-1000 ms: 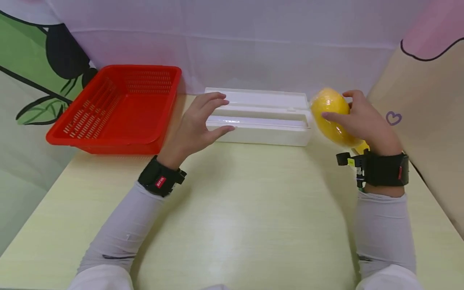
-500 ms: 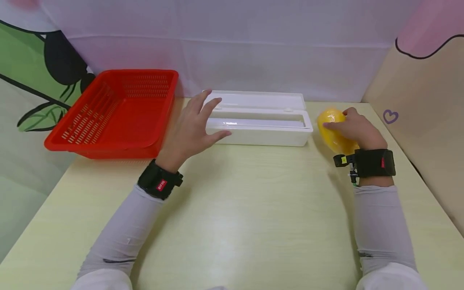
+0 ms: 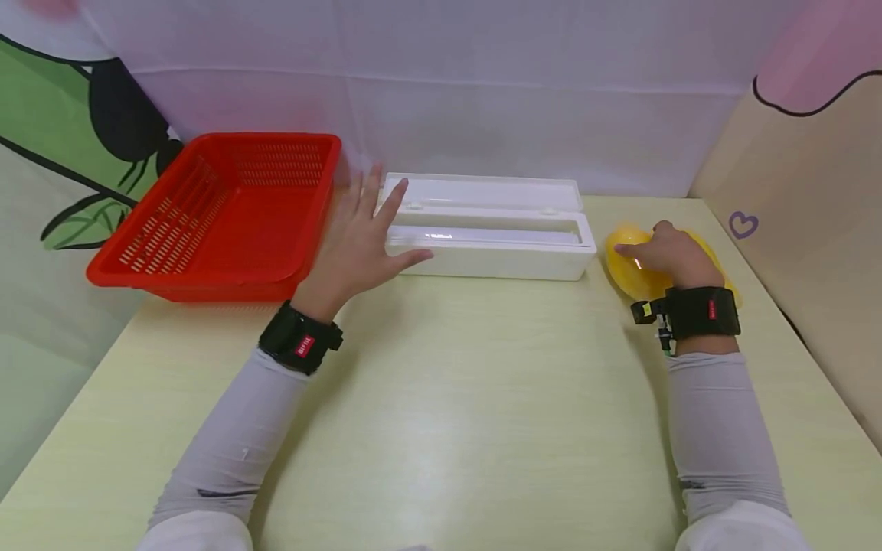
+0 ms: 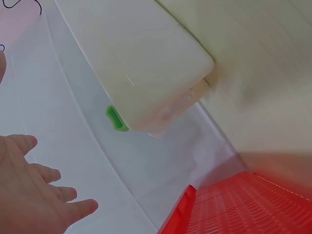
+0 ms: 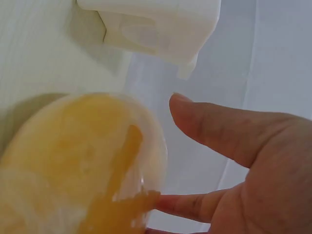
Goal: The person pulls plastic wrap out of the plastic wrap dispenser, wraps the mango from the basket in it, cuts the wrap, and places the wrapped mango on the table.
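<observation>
A smooth, rounded yellow thing [image 3: 630, 275] wrapped in clear film rests on the table at the right; its exact kind cannot be told. Over it is my right hand [image 3: 675, 256], partly hiding it. In the right wrist view the thumb [image 5: 204, 122] stands apart from the yellow thing [image 5: 83, 161], while a finger touches its side. Fingers spread, my left hand [image 3: 354, 245] hovers at the left end of a long white box [image 3: 489, 262] and holds nothing. The box has its lid raised, with a shiny roll of clear film [image 3: 482, 236] inside.
A red plastic basket [image 3: 276, 269] with slotted sides stands at the left, close to my left hand. Behind the box hangs a pale cloth [image 3: 482, 130]. A beige panel [image 3: 813, 229] borders the table's right side. A green piece [image 4: 115, 118] shows by the box.
My right hand has lowered the yellow thing onto the table at the right, and its thumb now stands off it. My left hand's fingers have spread wider and shifted slightly left.
</observation>
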A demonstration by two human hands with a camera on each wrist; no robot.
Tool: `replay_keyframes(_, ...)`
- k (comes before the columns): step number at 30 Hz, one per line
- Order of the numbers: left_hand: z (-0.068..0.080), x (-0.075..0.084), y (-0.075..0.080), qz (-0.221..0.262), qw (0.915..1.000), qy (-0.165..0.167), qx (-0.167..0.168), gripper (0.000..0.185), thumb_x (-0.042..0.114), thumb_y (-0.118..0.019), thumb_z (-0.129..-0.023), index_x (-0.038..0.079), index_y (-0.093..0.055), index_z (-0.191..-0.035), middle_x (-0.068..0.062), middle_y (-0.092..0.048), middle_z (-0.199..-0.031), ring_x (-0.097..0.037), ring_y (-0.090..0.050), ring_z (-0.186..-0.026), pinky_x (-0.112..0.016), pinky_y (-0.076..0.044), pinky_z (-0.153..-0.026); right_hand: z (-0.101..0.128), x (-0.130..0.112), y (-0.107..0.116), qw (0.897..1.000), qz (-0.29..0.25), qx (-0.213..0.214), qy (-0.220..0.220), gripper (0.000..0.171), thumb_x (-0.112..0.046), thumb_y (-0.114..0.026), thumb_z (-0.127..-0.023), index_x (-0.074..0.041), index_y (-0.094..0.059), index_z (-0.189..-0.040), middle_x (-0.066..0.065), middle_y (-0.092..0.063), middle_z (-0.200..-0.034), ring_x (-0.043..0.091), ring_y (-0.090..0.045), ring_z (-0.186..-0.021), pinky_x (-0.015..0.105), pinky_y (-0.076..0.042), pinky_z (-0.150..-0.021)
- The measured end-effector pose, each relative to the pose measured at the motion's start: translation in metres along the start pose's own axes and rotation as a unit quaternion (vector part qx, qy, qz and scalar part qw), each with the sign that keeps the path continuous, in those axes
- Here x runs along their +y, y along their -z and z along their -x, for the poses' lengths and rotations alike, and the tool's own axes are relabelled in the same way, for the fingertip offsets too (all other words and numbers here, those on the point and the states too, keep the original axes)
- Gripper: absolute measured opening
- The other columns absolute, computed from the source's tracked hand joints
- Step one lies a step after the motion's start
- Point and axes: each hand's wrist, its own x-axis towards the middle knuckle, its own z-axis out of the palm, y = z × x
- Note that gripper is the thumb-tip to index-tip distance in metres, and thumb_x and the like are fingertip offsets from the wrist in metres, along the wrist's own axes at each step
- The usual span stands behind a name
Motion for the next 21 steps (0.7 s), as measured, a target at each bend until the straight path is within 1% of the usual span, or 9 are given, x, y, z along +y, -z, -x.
replay_keyframes(1,0.000,-0.001,-0.001,-0.005,1.0000,0.002,-0.002,0.101,0.067,-0.058,-0.087,0.019,-0.008,-0.161,-0.009,0.015,-0.166,-0.036,0.013,-0.151,-0.060,0.000,-0.119,0.000,0.000,0.000,1.000,0.007,0.003,0.003,0.099,-0.068,-0.047,-0.093,0.015,-0.022,-0.141,0.035,-0.044,-0.120,0.048,-0.045,-0.105,0.057,-0.043,-0.087)
replay_keyframes(3,-0.001,-0.002,-0.001,-0.013,0.9999,0.008,-0.004,0.102,0.068,-0.057,-0.087,0.020,-0.005,-0.161,-0.009,0.017,-0.165,-0.034,0.018,-0.150,-0.059,0.003,-0.119,0.001,-0.001,0.002,1.000,0.016,0.008,0.007,0.105,-0.071,-0.045,-0.092,0.016,-0.017,-0.146,0.039,-0.039,-0.131,0.051,-0.043,-0.112,0.062,-0.039,-0.094)
replay_keyframes(5,0.000,-0.003,-0.002,-0.016,0.9997,0.018,-0.007,0.103,0.069,-0.056,-0.087,0.020,-0.003,-0.161,-0.008,0.021,-0.164,-0.033,0.021,-0.150,-0.058,0.004,-0.119,0.000,-0.003,0.004,1.000,0.014,0.015,0.013,0.111,-0.074,-0.041,-0.091,0.014,-0.009,-0.150,0.042,-0.029,-0.143,0.055,-0.036,-0.124,0.067,-0.032,-0.103)
replay_keyframes(7,0.001,-0.005,-0.002,-0.013,0.9993,0.032,-0.011,0.103,0.070,-0.055,-0.087,0.021,-0.001,-0.161,-0.006,0.024,-0.163,-0.033,0.023,-0.149,-0.059,0.003,-0.119,-0.001,-0.007,0.005,0.999,0.001,0.028,0.031,0.113,-0.075,-0.038,-0.091,0.012,0.001,-0.153,0.042,-0.013,-0.153,0.057,-0.023,-0.136,0.069,-0.022,-0.110)
replay_keyframes(9,0.002,-0.006,-0.003,-0.007,0.9987,0.048,-0.014,0.104,0.072,-0.054,-0.086,0.022,-0.002,-0.161,-0.004,0.027,-0.163,-0.033,0.023,-0.149,-0.060,0.002,-0.118,-0.003,-0.010,0.004,0.997,-0.016,0.049,0.058,0.111,-0.075,-0.036,-0.092,0.006,0.007,-0.154,0.038,0.002,-0.157,0.057,-0.005,-0.143,0.070,-0.011,-0.112)
replay_keyframes(11,0.003,-0.009,-0.004,-0.001,0.9978,0.063,-0.020,0.104,0.074,-0.052,-0.085,0.023,0.000,-0.160,-0.003,0.029,-0.161,-0.033,0.024,-0.149,-0.060,0.003,-0.118,-0.006,-0.014,0.000,0.992,-0.023,0.071,0.099,0.107,-0.072,-0.037,-0.094,0.002,0.010,-0.155,0.034,0.014,-0.159,0.054,0.012,-0.144,0.071,-0.002,-0.112)
replay_keyframes(14,0.005,-0.014,-0.007,0.000,0.9964,0.081,-0.026,0.104,0.077,-0.047,-0.084,0.025,0.002,-0.160,-0.002,0.032,-0.160,-0.032,0.026,-0.148,-0.061,0.005,-0.118,-0.008,-0.022,-0.011,0.985,-0.014,0.094,0.147,0.103,-0.069,-0.039,-0.095,-0.005,0.013,-0.157,0.025,0.027,-0.158,0.047,0.030,-0.142,0.071,0.007,-0.109)
replay_keyframes(17,0.007,-0.020,-0.006,-0.003,0.9953,0.091,-0.032,0.103,0.079,-0.042,-0.085,0.026,0.004,-0.160,-0.002,0.032,-0.160,-0.033,0.027,-0.148,-0.063,0.005,-0.117,-0.007,-0.029,-0.022,0.980,0.006,0.098,0.173,0.102,-0.069,-0.040,-0.095,-0.010,0.015,-0.157,0.017,0.034,-0.157,0.039,0.038,-0.140,0.073,0.010,-0.107)
replay_keyframes(21,0.009,-0.026,0.000,-0.001,0.9941,0.098,-0.045,0.101,0.079,-0.040,-0.086,0.025,0.004,-0.160,-0.004,0.027,-0.162,-0.035,0.024,-0.148,-0.063,0.006,-0.116,-0.002,-0.041,-0.036,0.978,0.039,0.088,0.183,0.103,-0.071,-0.040,-0.094,-0.013,0.016,-0.157,0.013,0.038,-0.156,0.036,0.041,-0.138,0.076,0.008,-0.105)
